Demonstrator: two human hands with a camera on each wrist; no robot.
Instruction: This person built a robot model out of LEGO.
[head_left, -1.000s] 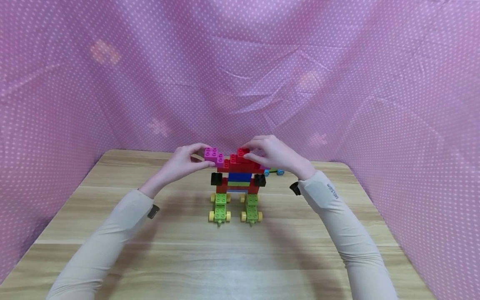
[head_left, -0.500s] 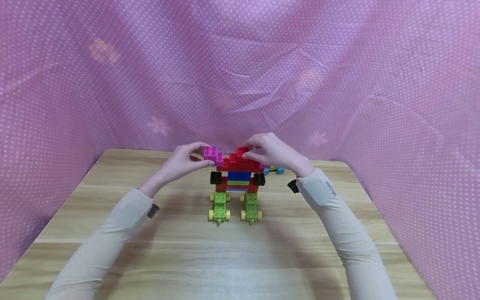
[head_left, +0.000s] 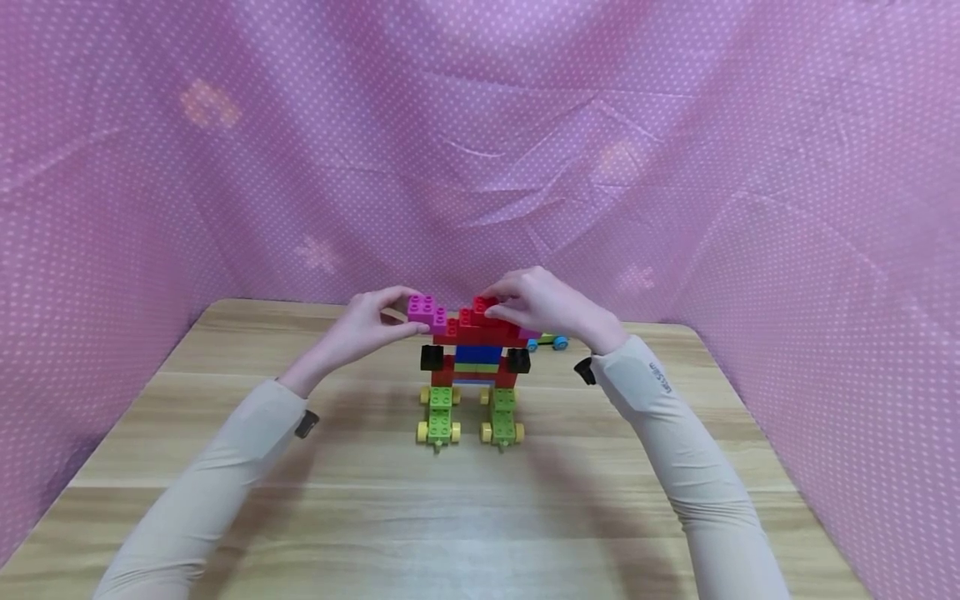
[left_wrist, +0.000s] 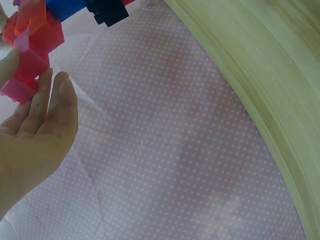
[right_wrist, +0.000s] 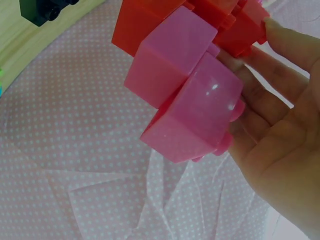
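Note:
A toy-brick figure stands upright in the middle of the table on two green wheeled bases (head_left: 440, 417), with a blue brick (head_left: 478, 355) in its body and a black brick (head_left: 432, 357) at each side. My left hand (head_left: 367, 325) pinches the stepped pink bricks (head_left: 422, 308) at the figure's upper left, thumb in front and fingers behind. On top, my right hand (head_left: 551, 307) holds a red brick (head_left: 480, 307) between thumb and fingers. In the right wrist view, more pink bricks (right_wrist: 200, 105) jut from the figure's other side, beside my palm.
Behind the right forearm, a small toy vehicle with blue wheels (head_left: 560, 342) shows partly at the back of the wooden table (head_left: 360, 517). Pink dotted cloth (head_left: 480, 167) hangs around the back and both sides.

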